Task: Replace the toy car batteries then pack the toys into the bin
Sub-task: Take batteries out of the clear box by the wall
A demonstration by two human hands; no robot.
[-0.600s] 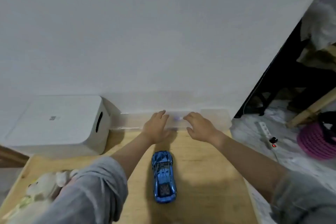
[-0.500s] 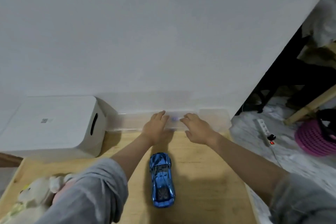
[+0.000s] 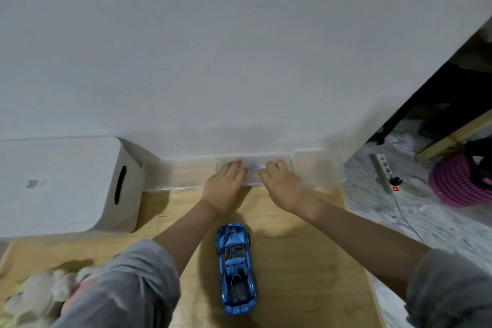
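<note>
Both hands — left hand [image 3: 225,186], right hand [image 3: 281,185] — rest flat, fingers extended, on a clear box [image 3: 254,172] by the wall, gripping nothing. The blue toy car [image 3: 236,267] lies untouched on the surface [image 3: 306,261] — battery change and packing apparently remain.

**Nothing legible from where I stand**

I can make out only one printed mark: a small grey square patch, like a code or logo, on the top of the white box [image 3: 66,184] to my left. It is too blurred and too small for me to read any letter or number in it. The power strip [image 3: 383,176] on the floor to my right shows a small red light near its end, but I cannot tell any wording beside it. The blue toy car [image 3: 235,267] on the wooden table [image 3: 306,261] carries no lettering that I can read.
</note>
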